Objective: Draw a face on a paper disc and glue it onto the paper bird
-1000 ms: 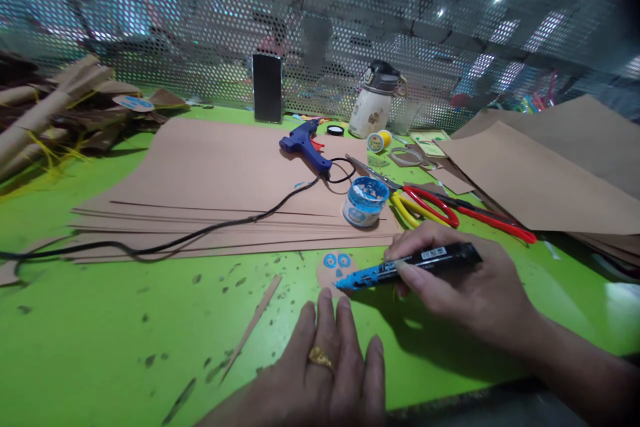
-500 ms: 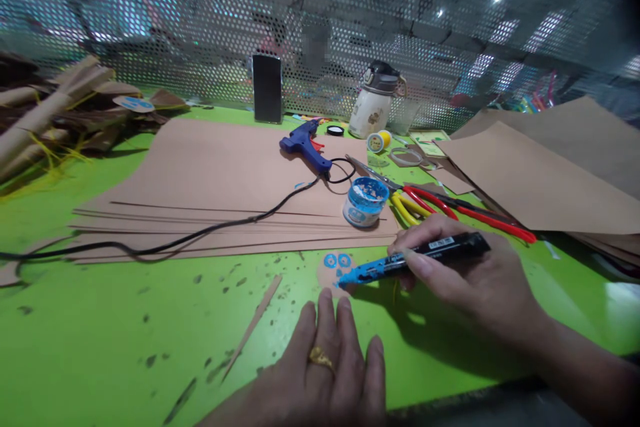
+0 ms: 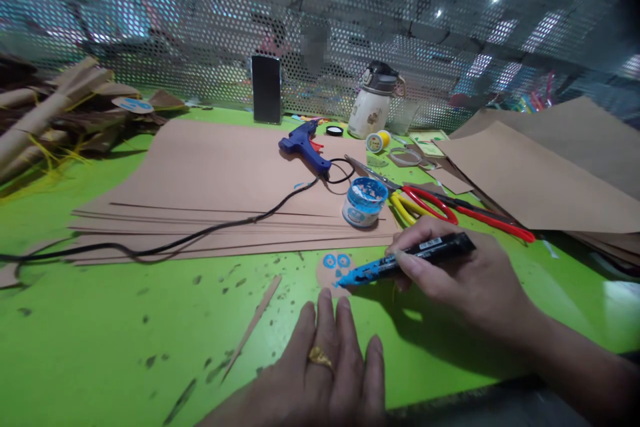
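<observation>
My right hand (image 3: 450, 273) is closed round a black marker (image 3: 425, 255) whose front end is coated in blue paint. The marker's tip touches a small round piece of brown paper (image 3: 327, 277) that bears two blue rings and a few blue marks below them. At the lower edge of this paper disc, my left hand (image 3: 325, 360) lies with its fingers stretched out, fingertips on the paper; a gold ring is on one finger. Just beyond stands an uncapped jar of blue paint (image 3: 364, 203), on a stack of brown paper sheets (image 3: 210, 167).
A blue glue gun (image 3: 305, 147) lies on the stack, its black cord running left. Scissors (image 3: 430, 203) and yellow-handled pliers (image 3: 403, 209) are right of the jar. Behind stand a phone (image 3: 267, 89) and a bottle (image 3: 370, 103). More brown sheets (image 3: 540, 173) lie right; paper bundles (image 3: 55, 107) left.
My right hand and the marker's back end have shifted slightly left and down, while the tip stays on the paper disc. My left hand has not visibly moved.
</observation>
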A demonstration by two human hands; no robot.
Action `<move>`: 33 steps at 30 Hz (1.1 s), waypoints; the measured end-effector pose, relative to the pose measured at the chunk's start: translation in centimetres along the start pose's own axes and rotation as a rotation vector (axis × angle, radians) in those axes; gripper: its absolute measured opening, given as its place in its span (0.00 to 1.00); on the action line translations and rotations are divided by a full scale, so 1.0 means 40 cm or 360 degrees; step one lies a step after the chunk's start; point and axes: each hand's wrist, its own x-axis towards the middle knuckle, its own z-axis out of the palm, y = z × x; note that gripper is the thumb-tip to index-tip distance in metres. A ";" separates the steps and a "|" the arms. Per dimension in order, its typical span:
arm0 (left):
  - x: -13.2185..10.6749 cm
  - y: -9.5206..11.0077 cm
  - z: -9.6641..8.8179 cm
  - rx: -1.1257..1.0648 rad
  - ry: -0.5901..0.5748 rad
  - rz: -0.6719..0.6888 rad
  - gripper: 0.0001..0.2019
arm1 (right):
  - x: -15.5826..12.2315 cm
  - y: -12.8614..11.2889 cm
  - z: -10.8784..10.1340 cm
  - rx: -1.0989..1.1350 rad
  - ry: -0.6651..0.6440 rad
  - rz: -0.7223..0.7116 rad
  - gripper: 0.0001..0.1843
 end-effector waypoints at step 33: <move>0.001 -0.003 -0.006 0.0034 -0.0023 0.0021 0.14 | -0.004 0.006 -0.003 -0.0041 0.0080 -0.0076 0.03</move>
